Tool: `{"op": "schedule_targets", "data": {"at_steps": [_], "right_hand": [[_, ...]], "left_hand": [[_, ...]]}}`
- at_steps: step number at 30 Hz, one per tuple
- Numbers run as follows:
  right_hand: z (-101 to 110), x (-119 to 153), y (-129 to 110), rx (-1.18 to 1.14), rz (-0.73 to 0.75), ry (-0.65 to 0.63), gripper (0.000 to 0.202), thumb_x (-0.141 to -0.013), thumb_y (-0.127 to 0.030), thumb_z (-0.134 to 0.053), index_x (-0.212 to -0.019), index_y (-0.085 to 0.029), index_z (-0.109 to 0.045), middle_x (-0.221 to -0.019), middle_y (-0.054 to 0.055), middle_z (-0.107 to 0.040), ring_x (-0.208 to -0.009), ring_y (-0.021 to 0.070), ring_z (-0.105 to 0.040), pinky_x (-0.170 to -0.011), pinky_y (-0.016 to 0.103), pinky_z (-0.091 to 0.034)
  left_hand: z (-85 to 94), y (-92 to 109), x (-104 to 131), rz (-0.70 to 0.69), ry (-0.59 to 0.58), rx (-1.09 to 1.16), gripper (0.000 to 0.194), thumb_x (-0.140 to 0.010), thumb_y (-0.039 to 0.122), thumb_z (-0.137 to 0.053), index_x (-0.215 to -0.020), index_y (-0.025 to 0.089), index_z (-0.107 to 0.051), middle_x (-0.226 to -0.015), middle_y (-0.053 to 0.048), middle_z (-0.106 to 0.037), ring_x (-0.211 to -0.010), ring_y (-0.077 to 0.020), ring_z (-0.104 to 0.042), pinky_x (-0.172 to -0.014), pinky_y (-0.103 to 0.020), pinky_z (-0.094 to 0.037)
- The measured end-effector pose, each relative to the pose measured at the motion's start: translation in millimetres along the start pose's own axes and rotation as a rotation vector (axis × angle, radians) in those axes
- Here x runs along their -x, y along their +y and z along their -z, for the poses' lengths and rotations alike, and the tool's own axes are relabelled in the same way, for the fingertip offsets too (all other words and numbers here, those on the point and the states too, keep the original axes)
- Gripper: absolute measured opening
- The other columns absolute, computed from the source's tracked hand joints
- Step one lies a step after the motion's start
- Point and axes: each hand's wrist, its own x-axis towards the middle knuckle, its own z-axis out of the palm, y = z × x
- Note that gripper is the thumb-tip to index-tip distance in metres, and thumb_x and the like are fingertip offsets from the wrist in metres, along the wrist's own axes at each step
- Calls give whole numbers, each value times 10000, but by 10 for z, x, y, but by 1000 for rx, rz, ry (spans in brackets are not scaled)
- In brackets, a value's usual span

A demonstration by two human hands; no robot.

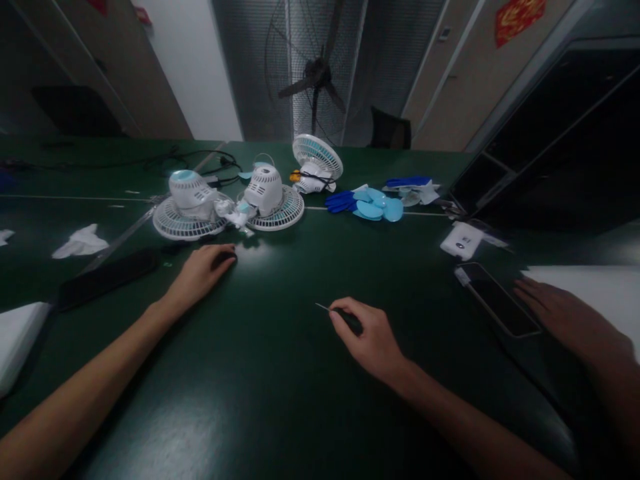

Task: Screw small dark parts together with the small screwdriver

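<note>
The landmark is the center fan (273,200), which lies grille down on the green table (260,413). Nearest, in front and to the right of the landmark, the right hand (369,337) grips a screwdriver (350,320), handle within curled fingers, thumb and forefinger pinching its front end; the thin shaft points left. Farther right, a co-worker's hand (570,317) lies beside a phone (500,300). In front and to the left of the landmark, the left hand (203,270) rests on the table, fingers loosely bent, thumb slightly apart. Behind that hand, the left fan (187,207) sits grille down, just beside the landmark. To the landmark's right are blue gloves (341,201) and light-blue discs (375,205); a white device (463,241) is farther right. The third fan (317,163) lies tilted, behind and right of the landmark. Farthest, beyond the table, stands a large dark fan (317,72).
</note>
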Motion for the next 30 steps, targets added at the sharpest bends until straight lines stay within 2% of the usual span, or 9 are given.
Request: {"op": "schedule_targets", "data": {"at_steps": [5, 9, 12, 16, 21, 25, 30], "right_hand": [[17, 13, -5, -6, -11, -9, 199, -1065, -341, -543, -1056, -221, -702, -901, 26, -707, -744, 166, -663, -640, 272, -522], [22, 16, 7, -17, -7, -20, 198, -1069, -336, -543, -1067, -218, -701, -920, 25, -708, -754, 162, -667, -646, 271, -533], [15, 15, 15, -18, -5, -22, 194, -1071, -331, -543, -1069, -217, -700, -922, 25, -709, -758, 163, -670, -651, 274, -541], [8, 14, 16, -17, 1, -20, 189, -1072, -328, -547, -1070, -218, -701, -925, 28, -715, -761, 164, -675, -666, 283, -550], [8, 17, 16, -35, -7, -36, 196, -1079, -335, -541, -1098, -220, -700, -939, 27, -718, -767, 162, -677, -656, 274, -545], [9, 14, 7, -4, -2, -13, 183, -1069, -323, -556, -1082, -218, -706, -924, 21, -713, -769, 163, -672, -671, 280, -539], [11, 7, 0, -13, -6, -27, 186, -1070, -317, -552, -1076, -212, -705, -914, 23, -711, -751, 160, -669, -651, 274, -533]], "left_hand": [[26, 106, 8, 7, 34, -69, 508, -1070, 469, -420, -1424, 157, -609, -1358, -162, -693, -1265, -354, -626, -1087, -517, -481], [15, 48, -12, 19, 136, -87, 478, -1054, 371, -388, -1405, 141, -617, -1357, -179, -686, -1266, -358, -617, -1085, -518, -484], [-5, -30, -24, 27, 122, -73, 459, -1042, 384, -404, -1347, 153, -658, -1366, -176, -685, -1288, -358, -606, -1108, -516, -475], [-21, -65, -14, 55, 100, -56, 426, -1037, 444, -420, -1192, 197, -731, -1276, -155, -715, -1216, -346, -638, -1073, -498, -504], [-27, -68, 5, 68, 104, -69, 393, -1032, 456, -439, -1121, 207, -730, -1200, -149, -725, -1143, -342, -658, -1020, -490, -528], [-35, -76, 11, 80, 103, -75, 366, -1033, 451, -455, -1138, 195, -694, -1207, -161, -726, -1138, -353, -665, -999, -490, -532], [-6, -16, 22, 197, 138, -38, 369, -1033, 443, -467, -1219, 180, -648, -1171, -146, -748, -993, -307, -717, -885, -411, -560]]}}
